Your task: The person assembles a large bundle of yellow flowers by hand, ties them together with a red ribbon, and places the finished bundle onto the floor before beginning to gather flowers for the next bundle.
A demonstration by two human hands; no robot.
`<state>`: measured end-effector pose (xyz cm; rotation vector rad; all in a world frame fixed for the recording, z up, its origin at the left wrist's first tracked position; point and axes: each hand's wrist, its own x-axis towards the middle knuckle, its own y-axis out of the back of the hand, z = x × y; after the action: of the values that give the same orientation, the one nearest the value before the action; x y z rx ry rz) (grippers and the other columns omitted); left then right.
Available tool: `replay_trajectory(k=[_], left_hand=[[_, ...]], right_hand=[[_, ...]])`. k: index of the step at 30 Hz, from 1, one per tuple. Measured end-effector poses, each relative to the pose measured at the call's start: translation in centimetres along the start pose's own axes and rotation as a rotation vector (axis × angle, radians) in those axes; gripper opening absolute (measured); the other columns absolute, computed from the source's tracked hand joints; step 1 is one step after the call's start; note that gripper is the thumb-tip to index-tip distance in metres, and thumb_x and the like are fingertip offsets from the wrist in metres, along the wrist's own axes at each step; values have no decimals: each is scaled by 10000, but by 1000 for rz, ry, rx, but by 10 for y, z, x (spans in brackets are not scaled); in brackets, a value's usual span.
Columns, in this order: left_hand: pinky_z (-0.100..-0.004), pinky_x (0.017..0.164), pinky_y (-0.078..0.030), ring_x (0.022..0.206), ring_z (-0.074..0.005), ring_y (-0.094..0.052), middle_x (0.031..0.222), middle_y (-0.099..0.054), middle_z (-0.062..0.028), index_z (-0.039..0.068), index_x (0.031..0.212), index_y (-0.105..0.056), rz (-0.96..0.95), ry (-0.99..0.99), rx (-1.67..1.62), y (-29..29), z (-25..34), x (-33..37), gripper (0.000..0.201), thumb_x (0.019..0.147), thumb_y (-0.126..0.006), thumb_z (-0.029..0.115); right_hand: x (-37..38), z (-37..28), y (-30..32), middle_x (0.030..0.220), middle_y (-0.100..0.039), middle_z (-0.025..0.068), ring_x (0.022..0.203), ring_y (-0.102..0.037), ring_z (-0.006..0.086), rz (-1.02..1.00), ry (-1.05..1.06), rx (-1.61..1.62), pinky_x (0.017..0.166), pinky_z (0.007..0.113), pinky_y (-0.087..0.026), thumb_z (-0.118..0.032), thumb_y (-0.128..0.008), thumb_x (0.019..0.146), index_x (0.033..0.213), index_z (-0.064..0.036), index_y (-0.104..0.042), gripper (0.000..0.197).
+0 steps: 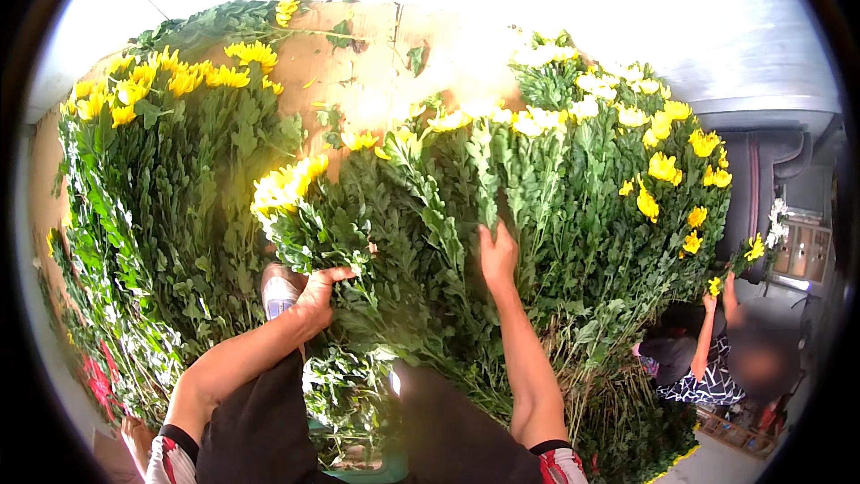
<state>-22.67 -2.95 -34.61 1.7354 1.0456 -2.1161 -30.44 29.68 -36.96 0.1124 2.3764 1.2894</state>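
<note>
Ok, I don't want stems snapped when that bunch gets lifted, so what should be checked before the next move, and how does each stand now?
1. Left hand grips the yellow chrysanthemum bunch: ok.
2. Right hand has a firm hold: not ok, it only rests among the central stems.
3. Bunch free of neighbouring foliage: cannot tell.
4. Seated person at right clear of the pile: ok.
5. Blooms undamaged: ok, as far as visible.

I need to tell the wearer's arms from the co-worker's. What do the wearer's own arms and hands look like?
Both forearms are bare, with no gloves, rings or watch visible on the left hand or right hand. Short sleeves show at the lower edge: each has a dark band cuff over white fabric with a red pattern, left sleeve, right sleeve.
</note>
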Motion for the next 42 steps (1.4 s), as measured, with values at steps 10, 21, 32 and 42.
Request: replay_trajectory(k=[10,21,32,42], left_hand=[[-420,837,-532,866,-260,-647,960,-696,-91,40,991,-680,-16,-21,49,-1,-1,-2,287,735,-722,164],[-433,811,-545,852,-272,-653,942,-699,-92,56,990,-681,9,-110,151,-15,0,-17,300,730,-716,203],[-430,919,-486,1013,-261,-605,1085,-670,-114,31,1035,-693,-13,-56,148,-13,1,-10,377,731,-782,236],[-434,962,-451,1183,-275,-535,1261,-615,-192,-22,1097,-676,-15,-120,186,-5,-4,9,531,670,-855,237]], right_hand=[[8,-14,35,1052,-545,116,855,-596,287,342,-5,-128,733,428,-490,-320,-698,897,1255,-48,-529,480],[-13,27,63,787,-624,26,649,-530,97,126,55,585,570,285,-401,-279,-477,1041,888,-62,-593,290],[-4,28,67,1007,-622,117,868,-581,166,456,158,85,765,362,-486,-288,-590,971,1151,-23,-588,320],[-7,-22,32,916,-646,147,816,-627,331,228,425,-392,677,439,-486,-249,-624,936,1097,-19,-630,280]])
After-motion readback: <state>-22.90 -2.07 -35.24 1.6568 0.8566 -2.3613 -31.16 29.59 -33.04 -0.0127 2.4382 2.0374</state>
